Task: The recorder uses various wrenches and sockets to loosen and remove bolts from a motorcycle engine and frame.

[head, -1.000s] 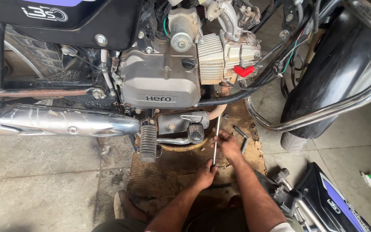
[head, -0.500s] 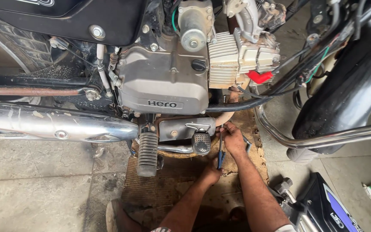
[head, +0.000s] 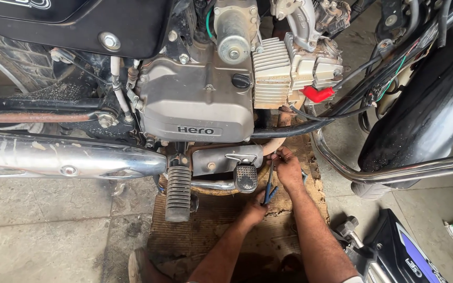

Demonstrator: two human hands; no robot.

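Note:
A motorcycle stands side-on with its grey engine case (head: 197, 99) and chrome exhaust pipe (head: 69, 157) above me. Under the engine, my right hand (head: 288, 169) reaches up by the curved exhaust bend and grips the upper end of a thin tool with blue handles (head: 269, 183). My left hand (head: 252, 208) holds the blue handle end lower down. Both hands sit just right of the brake pedal (head: 246, 177) and the ribbed black footrest (head: 178, 193).
Worn brown cardboard (head: 294, 209) lies on the concrete floor beneath the engine. A chrome crash guard (head: 394, 173) and black front mudguard (head: 425, 115) fill the right. A detached black and blue panel (head: 405, 251) lies at lower right. My foot (head: 140, 267) shows at the bottom.
The view has closed in on the engine. Both hands have moved up under the engine with the tool, staying on it.

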